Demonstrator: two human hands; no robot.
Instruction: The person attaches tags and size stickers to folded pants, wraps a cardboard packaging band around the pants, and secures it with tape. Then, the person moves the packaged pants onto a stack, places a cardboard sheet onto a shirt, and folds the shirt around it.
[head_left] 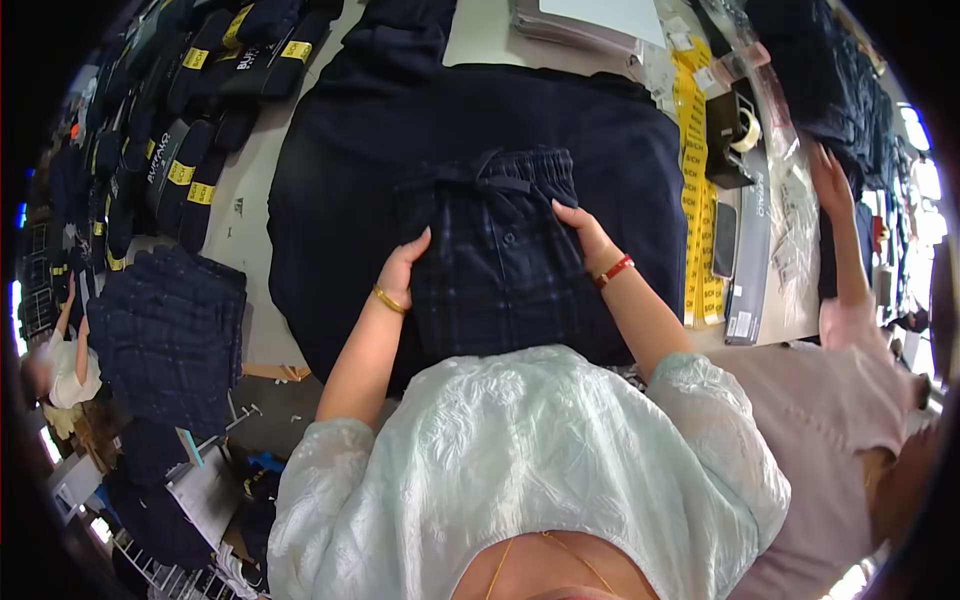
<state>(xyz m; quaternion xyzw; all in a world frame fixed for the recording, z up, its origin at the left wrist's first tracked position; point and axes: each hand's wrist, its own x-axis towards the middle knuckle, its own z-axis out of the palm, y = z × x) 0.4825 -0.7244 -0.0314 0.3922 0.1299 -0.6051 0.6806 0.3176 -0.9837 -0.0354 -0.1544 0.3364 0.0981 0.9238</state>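
Dark navy plaid pajama bottoms (500,285), with a gathered elastic waistband and a small button at the front, lie in front of me with the waistband at the far end. My left hand (405,268) grips their left edge, thumb on top and fingers hidden beneath. On the opposite edge, just below the waistband, my right hand (588,238) holds on the same way. Underneath spreads a large dark navy cloth (335,190) that covers much of the table (265,215).
Folded plaid garments (170,330) are stacked at the left, below yellow-labelled packs (180,170). Yellow label strips (695,180), a phone (725,240), a tape roll (745,130) and plastic bags (795,205) lie at right. A co-worker (810,430) stands close on the right.
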